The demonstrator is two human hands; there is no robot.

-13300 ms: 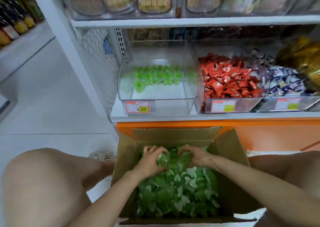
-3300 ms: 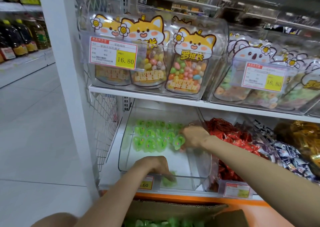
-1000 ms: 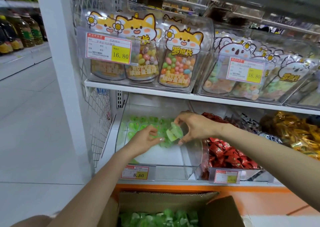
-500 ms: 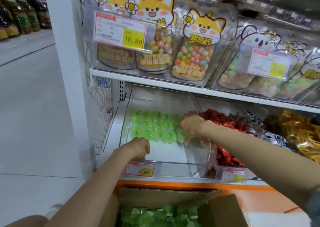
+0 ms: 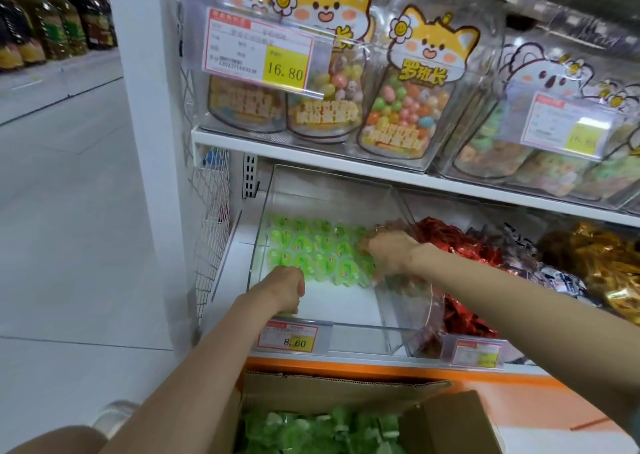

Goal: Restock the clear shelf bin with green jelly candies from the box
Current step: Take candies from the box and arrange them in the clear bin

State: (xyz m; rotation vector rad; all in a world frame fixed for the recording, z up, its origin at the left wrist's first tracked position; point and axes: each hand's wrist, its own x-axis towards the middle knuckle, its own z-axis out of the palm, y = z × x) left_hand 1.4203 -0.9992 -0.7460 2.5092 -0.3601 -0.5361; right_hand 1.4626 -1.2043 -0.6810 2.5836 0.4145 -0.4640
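Right hand [image 5: 391, 252] lowered onto green jelly candies [image 5: 311, 245] in clear plastic shelf bin [image 5: 360, 329], grasp indeterminate; left hand [image 5: 282, 289] curled, contents indeterminate. Bin front bare; brown cardboard box [image 5: 329, 389] well stocked.

Glossy clear plastic bin [image 5: 408, 329], matt brown cardboard box [image 5: 329, 393]

Red-wrapped sweets [image 5: 460, 245], gold-wrapped sweets [image 5: 602, 259], oil bottles [image 5: 52, 27]

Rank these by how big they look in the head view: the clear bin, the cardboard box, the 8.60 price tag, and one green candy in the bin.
1. clear bin and cardboard box: unsure which, since the box is nearer and cut off by the frame.
2. 8.60 price tag.
3. green candy.
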